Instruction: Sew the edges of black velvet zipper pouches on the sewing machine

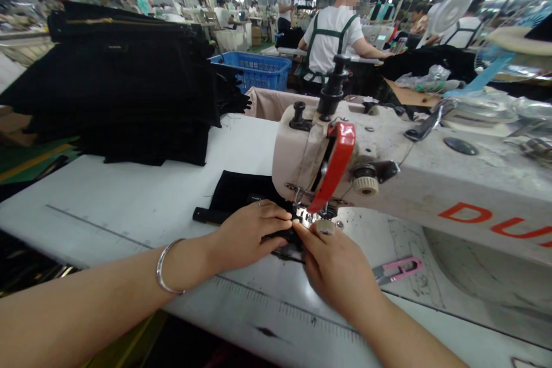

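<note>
A black fabric piece (241, 187) with a small label lies folded on the white table, its right end under the needle area of the sewing machine (319, 144). My left hand (250, 230), with a ring and a silver bangle, is closed on the fabric's near edge, fingers on top and thumb nearer me. Close against it, my right hand (336, 259) pinches the same edge just in front of the presser foot (308, 217). The right fingertips are partly hidden. Pink-handled thread snips (399, 269) lie right of my right hand.
A tall stack of black fabric pieces (129, 80) stands at the table's back left. Behind the table is a blue plastic basket (259, 69). A ruler scale (302, 310) runs along the front edge. A co-worker in a white shirt (332, 34) sits beyond the machine.
</note>
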Demonstrator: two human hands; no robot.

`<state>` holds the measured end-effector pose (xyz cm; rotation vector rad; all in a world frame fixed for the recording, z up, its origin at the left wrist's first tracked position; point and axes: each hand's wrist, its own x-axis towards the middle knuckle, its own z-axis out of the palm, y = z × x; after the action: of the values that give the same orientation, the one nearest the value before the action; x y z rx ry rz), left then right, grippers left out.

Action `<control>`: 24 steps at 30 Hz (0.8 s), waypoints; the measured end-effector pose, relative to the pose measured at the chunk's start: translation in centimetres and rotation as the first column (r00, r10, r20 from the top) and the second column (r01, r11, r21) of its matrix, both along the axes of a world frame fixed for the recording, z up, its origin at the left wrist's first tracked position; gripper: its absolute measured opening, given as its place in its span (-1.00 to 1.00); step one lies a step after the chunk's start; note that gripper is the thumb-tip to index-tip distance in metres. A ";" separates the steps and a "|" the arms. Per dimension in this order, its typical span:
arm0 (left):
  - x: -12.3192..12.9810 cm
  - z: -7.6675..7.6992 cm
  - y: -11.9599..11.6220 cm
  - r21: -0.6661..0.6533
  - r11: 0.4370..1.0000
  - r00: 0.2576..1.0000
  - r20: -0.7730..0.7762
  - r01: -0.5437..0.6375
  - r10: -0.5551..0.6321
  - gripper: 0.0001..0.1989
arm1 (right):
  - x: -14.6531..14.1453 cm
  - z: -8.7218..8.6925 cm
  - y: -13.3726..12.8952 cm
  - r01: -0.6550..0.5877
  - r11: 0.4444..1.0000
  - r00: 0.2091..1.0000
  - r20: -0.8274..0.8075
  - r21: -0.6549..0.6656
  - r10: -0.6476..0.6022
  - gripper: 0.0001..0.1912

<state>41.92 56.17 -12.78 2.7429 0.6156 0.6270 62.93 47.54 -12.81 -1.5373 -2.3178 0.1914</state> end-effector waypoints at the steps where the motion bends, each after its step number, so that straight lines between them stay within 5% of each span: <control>1: -0.1 0.0 0.4 -0.001 1.000 1.000 0.006 0.029 -0.029 -0.73 | 0.0 0.0 0.0 -0.002 1.000 1.000 -0.016 0.007 0.002 -0.59; 6: -1.1 0.1 2.5 -0.048 0.987 0.984 0.091 0.155 -0.150 -0.78 | 0.9 0.6 -0.1 0.076 0.986 0.987 -0.150 0.147 -0.054 -0.80; 10: -1.9 0.6 3.4 -0.136 0.970 0.971 0.158 0.200 -0.178 -0.82 | 1.5 1.0 0.2 0.152 0.974 0.988 -0.033 0.165 -0.149 -0.85; 13: -1.6 0.9 2.3 -0.169 0.976 0.988 0.092 0.141 -0.127 -0.82 | 1.4 0.9 0.2 0.154 0.978 0.987 0.023 0.142 -0.159 -0.76; 16: -0.7 1.0 0.3 -0.158 0.987 1.000 0.022 0.017 -0.014 -0.84 | 1.1 0.7 0.1 0.071 0.992 0.994 -0.093 0.107 -0.061 -0.88; 24: 0.2 0.4 -1.8 -0.139 0.981 0.982 0.105 -0.139 0.154 -0.84 | 0.8 0.4 0.2 0.079 0.990 0.964 -0.261 0.115 -0.047 -0.93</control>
<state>42.09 54.37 -12.43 2.5364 0.8071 0.7451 63.72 47.70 -12.40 -1.4303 -2.0365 0.2130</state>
